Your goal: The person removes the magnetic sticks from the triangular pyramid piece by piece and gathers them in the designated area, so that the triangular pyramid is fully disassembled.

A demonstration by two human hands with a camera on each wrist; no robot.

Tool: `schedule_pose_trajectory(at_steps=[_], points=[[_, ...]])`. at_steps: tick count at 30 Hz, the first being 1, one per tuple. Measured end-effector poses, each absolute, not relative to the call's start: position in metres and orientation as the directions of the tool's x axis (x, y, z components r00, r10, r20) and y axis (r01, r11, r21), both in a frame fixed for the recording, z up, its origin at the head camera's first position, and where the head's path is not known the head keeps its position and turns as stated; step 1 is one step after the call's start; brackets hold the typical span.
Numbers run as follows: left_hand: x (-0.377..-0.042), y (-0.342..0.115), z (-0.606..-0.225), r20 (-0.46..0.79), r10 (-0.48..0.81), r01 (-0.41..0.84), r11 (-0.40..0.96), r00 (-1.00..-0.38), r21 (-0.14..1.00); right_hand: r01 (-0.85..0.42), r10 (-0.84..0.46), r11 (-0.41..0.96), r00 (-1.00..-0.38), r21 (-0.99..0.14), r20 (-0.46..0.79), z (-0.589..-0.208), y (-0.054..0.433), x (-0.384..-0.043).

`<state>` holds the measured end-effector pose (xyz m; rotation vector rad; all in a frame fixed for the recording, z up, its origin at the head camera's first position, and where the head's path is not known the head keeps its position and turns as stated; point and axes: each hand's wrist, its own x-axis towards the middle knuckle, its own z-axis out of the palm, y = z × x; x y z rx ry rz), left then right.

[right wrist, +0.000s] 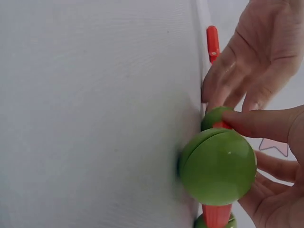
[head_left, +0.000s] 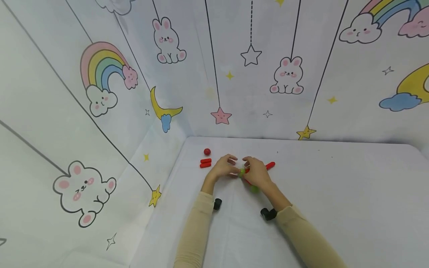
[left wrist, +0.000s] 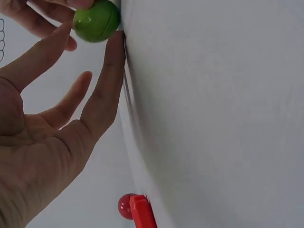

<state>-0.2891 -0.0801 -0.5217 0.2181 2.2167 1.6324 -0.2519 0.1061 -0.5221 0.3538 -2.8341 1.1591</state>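
Observation:
My left hand (head_left: 225, 166) has its thumb and a finger on two sides of a glossy green ball (left wrist: 95, 21), apparently pinching it just above the white table. Across from it, my right hand (head_left: 258, 173) holds a short red rod (right wrist: 222, 125) by that ball, thumb on top; the fingers partly hide the rod. A second green ball (right wrist: 218, 166) lies nearer the right wrist, with a red rod (right wrist: 217, 216) beside it and part of a third green ball (right wrist: 231, 222) behind. Another red rod (head_left: 270, 165) sticks out past my right hand.
Left of my hands, two red rods (head_left: 205, 163) lie side by side, with a red ball (head_left: 207, 152) behind them. The white table (head_left: 335, 193) meets a printed cloth wall (head_left: 254, 100) at the back. Black wrist cameras (head_left: 268, 214) sit under my forearms.

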Motion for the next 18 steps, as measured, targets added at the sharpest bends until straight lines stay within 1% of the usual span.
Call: schedule_pose_trajectory(at_steps=[4, 9, 13, 18], points=[[-0.288, -0.070, -0.522, -0.224, 0.359, -0.100, 0.332, -0.906, 0.938, -0.264, -0.209, 0.677, -0.964, -0.687, 0.165, -0.527, 0.109, -0.252], [-0.289, -0.064, -0.521, -0.214, 0.309, -0.090, 0.371, -0.927, 0.924, -0.279, -0.219, 0.671, -0.960, -0.687, 0.176, -0.527, 0.110, -0.255], [-0.290, -0.061, -0.521, -0.215, 0.272, -0.104, 0.370, -0.938, 0.923, -0.274, -0.215, 0.673, -0.961, -0.687, 0.173, -0.526, 0.109, -0.256], [-0.290, -0.061, -0.521, -0.225, 0.259, -0.132, 0.334, -0.939, 0.933, -0.268, -0.201, 0.667, -0.963, -0.695, 0.179, -0.526, 0.109, -0.256]])
